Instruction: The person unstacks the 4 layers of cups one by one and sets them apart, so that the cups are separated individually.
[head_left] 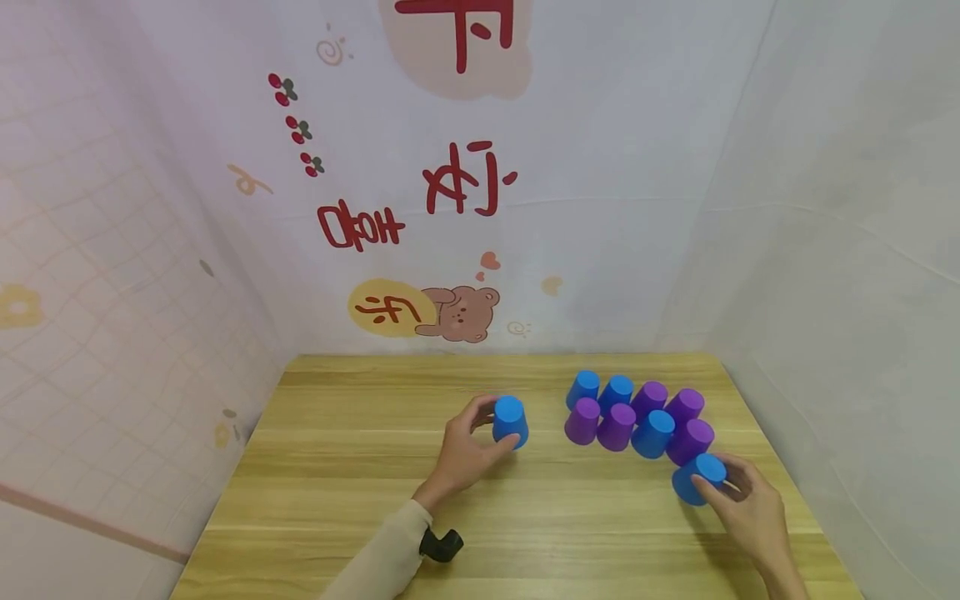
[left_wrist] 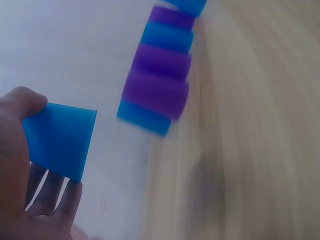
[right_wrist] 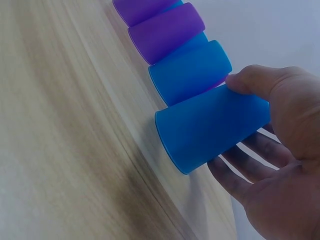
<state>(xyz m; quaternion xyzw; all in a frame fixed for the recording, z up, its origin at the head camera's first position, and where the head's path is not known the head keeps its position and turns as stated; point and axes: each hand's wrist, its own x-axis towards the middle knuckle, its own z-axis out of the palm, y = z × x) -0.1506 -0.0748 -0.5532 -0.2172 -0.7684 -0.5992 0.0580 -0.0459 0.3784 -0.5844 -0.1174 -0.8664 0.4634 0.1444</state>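
My left hand (head_left: 470, 450) grips an upside-down blue cup (head_left: 510, 423) near the middle of the table, thumb on the near side and fingers behind. In the left wrist view that blue cup (left_wrist: 60, 141) sits between thumb and fingers, above the wood. On the right, my right hand (head_left: 752, 506) holds another upside-down blue cup (head_left: 699, 479) by its sides, at the near right end of the cup rows. The right wrist view shows this blue cup (right_wrist: 210, 131) slightly tilted, its rim off the table with a shadow below.
Two rows of upturned cups stand at the back right: blue ones such as the front blue cup (head_left: 653, 434), and purple ones such as the left purple cup (head_left: 582, 422). The wooden table (head_left: 337, 433) meets white curtains (head_left: 615, 208) behind and at both sides.
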